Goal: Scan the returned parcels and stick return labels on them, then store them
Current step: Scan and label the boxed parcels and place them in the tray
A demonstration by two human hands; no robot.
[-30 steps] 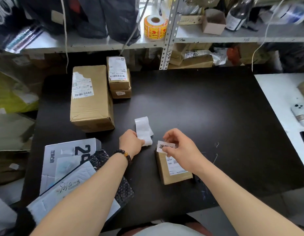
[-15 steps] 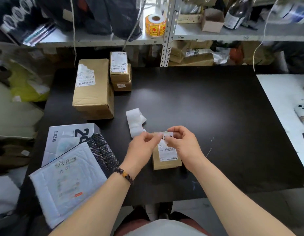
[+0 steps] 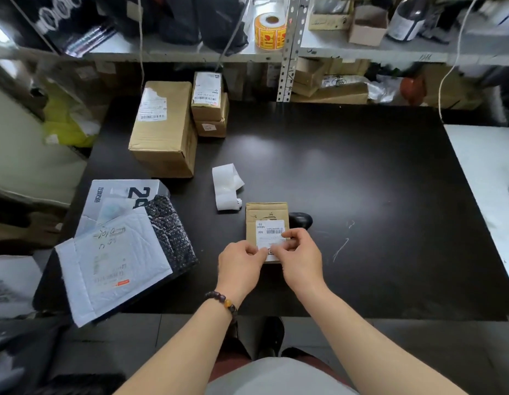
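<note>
The small cardboard parcel (image 3: 265, 215) lies flat just below the middle of the frame, on the black desk (image 3: 361, 181), with a printed barcode sticker (image 3: 270, 230) on its top face. Over the sticker's near end sits a small white label (image 3: 272, 246), and both grips meet on it. The left grip (image 3: 239, 260) pinches its left edge between thumb and curled fingers. The right grip (image 3: 300, 258) pinches its right side with thumb and forefinger. How much of the label is already stuck down cannot be told.

A beaded bracelet (image 3: 222, 303) circles the left wrist. A curled strip of white backing paper (image 3: 226, 186) lies just up and left of the parcel, and a dark rounded object (image 3: 301, 220) touches the parcel's right side. At lower left a white padded mailer (image 3: 111, 269) overlaps a black bubble mailer (image 3: 170, 232) and a grey printed box (image 3: 119, 192). At upper left stand a large cardboard box (image 3: 165, 132) and two stacked small boxes (image 3: 209, 106). A yellow roll of stickers (image 3: 270, 31) sits on the shelf at the top.
</note>
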